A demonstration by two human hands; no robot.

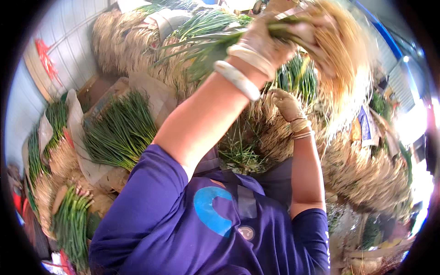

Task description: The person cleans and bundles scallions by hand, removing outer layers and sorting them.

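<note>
The biggest thing is a long, thick heap of green onion plants with shaggy straw-coloured roots [117, 43] at the back. By it, a white ridged metal wall [75, 48] makes a hard edge on the far left. Next is a wide heap of tan, stringy roots [371, 176] on the right. A smaller heap of long, thin, dark green leaves [121, 130] sits left of the person, beside a crinkly pale sheet [80, 137]. Lower down lies a little bunch of green stalks with pinkish ends [73, 220].

The bunch of green stalks with long golden roots [337, 55] is up high, ahead and to the right. The left hand in a pale glove [268, 46] has its grip wrapped around its stalks. The right hand in a pale glove [288, 106] is lower, with bent fingers, near more roots and green leaves. I cannot tell if its grip pinches anything.

I think the work is only partway. The bunch is picked up but not set down, and the big heaps look like lots is left. Between the arms is some open room, with loose green scraps [243, 153] below. The heaps crowd the back and right, so swinging sideways looks tight.
</note>
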